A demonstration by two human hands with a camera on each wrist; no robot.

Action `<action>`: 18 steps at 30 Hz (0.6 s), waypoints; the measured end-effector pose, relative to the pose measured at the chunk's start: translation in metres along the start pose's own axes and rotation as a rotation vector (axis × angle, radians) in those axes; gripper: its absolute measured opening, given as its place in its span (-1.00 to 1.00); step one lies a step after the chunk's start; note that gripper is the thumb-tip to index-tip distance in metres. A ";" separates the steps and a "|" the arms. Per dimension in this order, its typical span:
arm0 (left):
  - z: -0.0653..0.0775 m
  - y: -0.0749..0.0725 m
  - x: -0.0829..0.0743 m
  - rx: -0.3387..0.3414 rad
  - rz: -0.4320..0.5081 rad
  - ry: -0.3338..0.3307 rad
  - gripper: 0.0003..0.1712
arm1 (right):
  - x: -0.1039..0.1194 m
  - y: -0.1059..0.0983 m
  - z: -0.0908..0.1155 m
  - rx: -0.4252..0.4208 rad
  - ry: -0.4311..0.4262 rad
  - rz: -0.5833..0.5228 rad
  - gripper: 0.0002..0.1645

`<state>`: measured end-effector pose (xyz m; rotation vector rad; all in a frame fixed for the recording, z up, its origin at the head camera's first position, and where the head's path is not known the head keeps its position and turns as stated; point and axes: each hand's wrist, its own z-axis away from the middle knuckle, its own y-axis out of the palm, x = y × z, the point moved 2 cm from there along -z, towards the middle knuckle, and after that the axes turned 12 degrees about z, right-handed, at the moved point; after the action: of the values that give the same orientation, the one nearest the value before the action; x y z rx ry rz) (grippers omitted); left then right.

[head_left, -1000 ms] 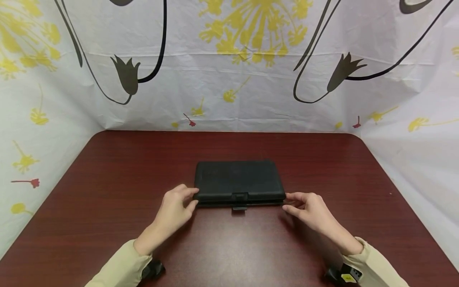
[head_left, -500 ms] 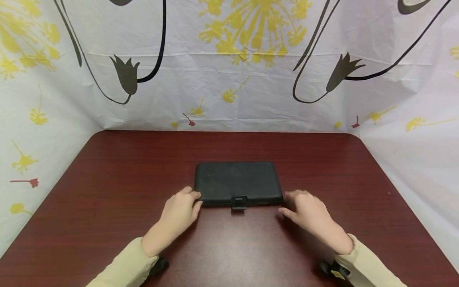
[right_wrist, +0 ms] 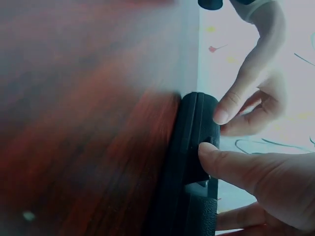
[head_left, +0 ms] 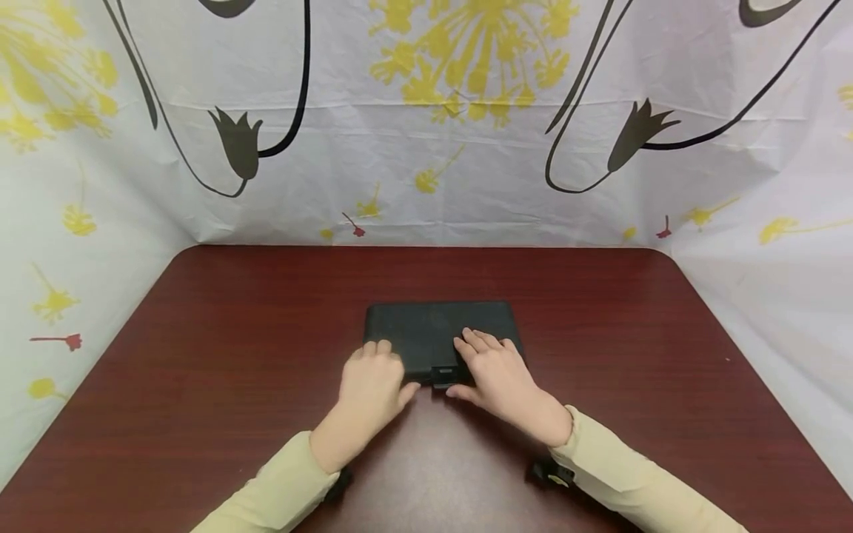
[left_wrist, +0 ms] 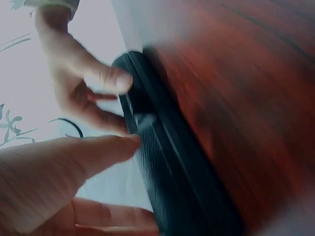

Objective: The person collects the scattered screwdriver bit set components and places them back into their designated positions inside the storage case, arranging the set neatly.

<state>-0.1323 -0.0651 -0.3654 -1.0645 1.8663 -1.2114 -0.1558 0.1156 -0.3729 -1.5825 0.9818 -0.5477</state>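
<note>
A flat black hard case (head_left: 408,324) lies with its lid down on the table, its front latch (head_left: 443,374) sticking out at the middle of the near side. My left hand (head_left: 370,389) rests over the case's front left part, thumb at the front edge left of the latch. Straight fingers of my right hand (head_left: 501,377) lie on the lid's right half, and its thumb reaches toward the latch. Seen from the right wrist, the right thumb (right_wrist: 211,153) is right at the latch area. Both thumbs stand close to the case's front side in the left wrist view.
The dark red wooden table (head_left: 253,311) has rounded far corners. A white curtain (head_left: 320,170) with yellow and dark flower prints hangs behind it and along both sides. A dark device sits under each sleeve at the wrist.
The lid has come down flat on the case. Both hands have moved inward from the sides toward the front latch, the right one now over the lid.
</note>
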 end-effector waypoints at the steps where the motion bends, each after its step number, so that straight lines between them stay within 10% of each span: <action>1: -0.002 0.003 -0.003 0.007 0.006 0.031 -0.45 | 0.000 -0.001 -0.001 -0.005 -0.003 0.002 -0.12; 7: -0.016 0.019 -0.024 0.101 0.029 0.121 -0.28 | -0.001 -0.003 -0.002 -0.013 -0.015 -0.006 -0.16; 18: -0.026 0.023 -0.028 0.065 0.026 0.104 -0.53 | 0.002 0.001 -0.006 -0.077 -0.029 0.090 -0.37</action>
<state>-0.1480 -0.0249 -0.3748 -0.9561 1.8987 -1.3259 -0.1592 0.1106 -0.3726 -1.6016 1.0577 -0.4280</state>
